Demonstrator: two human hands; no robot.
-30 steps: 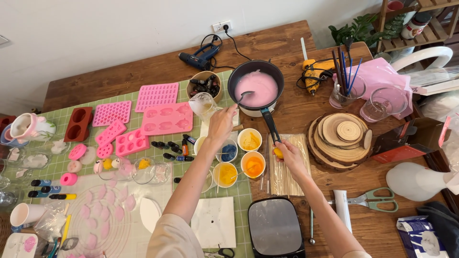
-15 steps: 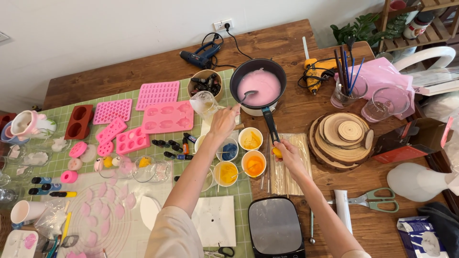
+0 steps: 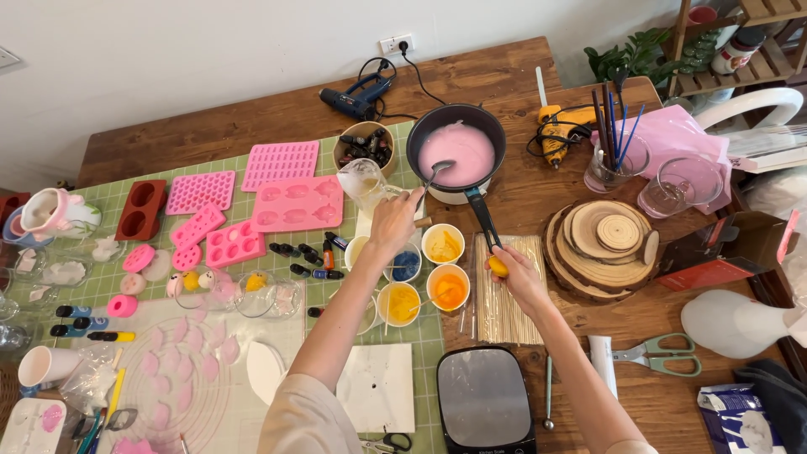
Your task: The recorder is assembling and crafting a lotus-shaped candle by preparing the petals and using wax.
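Note:
A dark pan (image 3: 418, 137) full of pink liquid stands at the table's far middle. My left hand (image 3: 395, 220) grips a metal spoon (image 3: 435, 172) whose bowl dips into the pink liquid; a clear glass measuring cup (image 3: 364, 182) stands just left of that hand. My right hand (image 3: 513, 271) holds the yellow-tipped end of the pan's handle (image 3: 486, 225). Between my arms sit small white cups of yellow, orange and blue colour (image 3: 433, 267).
Pink silicone moulds (image 3: 286, 202) and a red mould lie on the green cutting mat (image 3: 424, 336) at left. Stacked wood slices (image 3: 607, 244), a bundle of wooden sticks (image 3: 508, 294), a black scale (image 3: 485, 403), scissors (image 3: 660, 353) and glue guns (image 3: 561, 126) surround the pan.
My left hand has shifted slightly with the spoon in the pan. My right hand stays on the handle.

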